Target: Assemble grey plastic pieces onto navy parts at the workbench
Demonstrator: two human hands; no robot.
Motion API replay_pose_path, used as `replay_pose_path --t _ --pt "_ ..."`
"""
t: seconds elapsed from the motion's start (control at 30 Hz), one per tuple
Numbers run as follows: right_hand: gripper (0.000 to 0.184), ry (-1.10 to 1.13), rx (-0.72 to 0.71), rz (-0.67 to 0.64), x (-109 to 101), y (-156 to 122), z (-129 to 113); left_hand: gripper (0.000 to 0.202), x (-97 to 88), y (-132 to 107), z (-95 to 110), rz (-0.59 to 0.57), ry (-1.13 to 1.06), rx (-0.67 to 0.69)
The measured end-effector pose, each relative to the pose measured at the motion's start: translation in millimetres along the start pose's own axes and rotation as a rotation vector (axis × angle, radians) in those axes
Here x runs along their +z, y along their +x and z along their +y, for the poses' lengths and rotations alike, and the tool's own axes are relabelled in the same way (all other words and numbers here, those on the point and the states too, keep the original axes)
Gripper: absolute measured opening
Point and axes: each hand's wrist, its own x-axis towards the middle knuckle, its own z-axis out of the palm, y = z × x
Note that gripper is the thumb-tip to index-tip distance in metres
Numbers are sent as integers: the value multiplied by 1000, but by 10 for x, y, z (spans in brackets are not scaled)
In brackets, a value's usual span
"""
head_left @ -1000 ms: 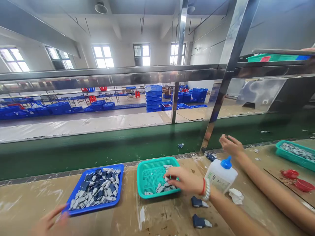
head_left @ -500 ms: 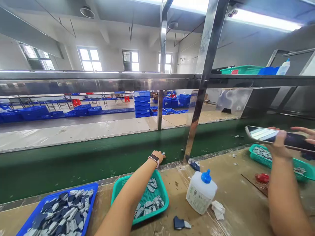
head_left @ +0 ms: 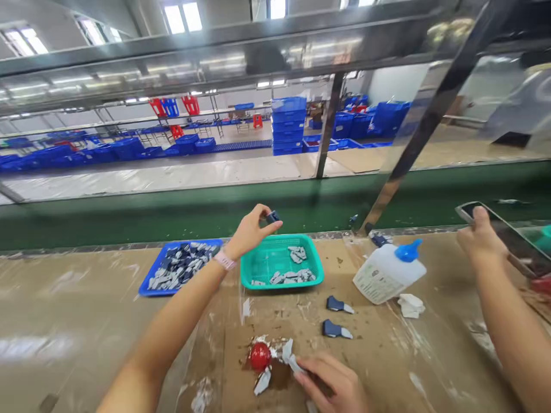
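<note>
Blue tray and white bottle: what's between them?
In the head view, the green basket holding gray pieces sits between the blue tray and the white bottle. The left wrist crosses there too.

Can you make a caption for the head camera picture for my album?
Left hand holds a dark piece, right hand a pale piece near a round red object.

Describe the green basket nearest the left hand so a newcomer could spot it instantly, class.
Find the brown workbench beside the green belt. Near its far edge, the green basket sits between a blue tray and a white bottle. Unlike the tray's mix of dark and pale pieces, the basket visibly holds only pale ones.
</note>
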Motion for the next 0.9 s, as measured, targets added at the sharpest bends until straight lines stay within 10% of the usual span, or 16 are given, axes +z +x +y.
replay_pose_path --t 0.17,0.37,0.57,0.77,0.9 --pt "25 -167 -302 -264 503 -580 -45 23 -482 -1663 154 161 -242 -237" --pt "24 -405 -426 -410 512 -547 28 35 -294 -3026 303 532 -688 -761" --pt "24 -228 -203 -561 463 -456 -3 40 -10 -3293 466 653 -870 -857" --pt "33 313 342 -493 317 -277 -29 38 185 -3071 601 336 -792 -806" --pt "21 478 304 -373 233 -244 -205 40 302 -2800 735 90 -828 -671"
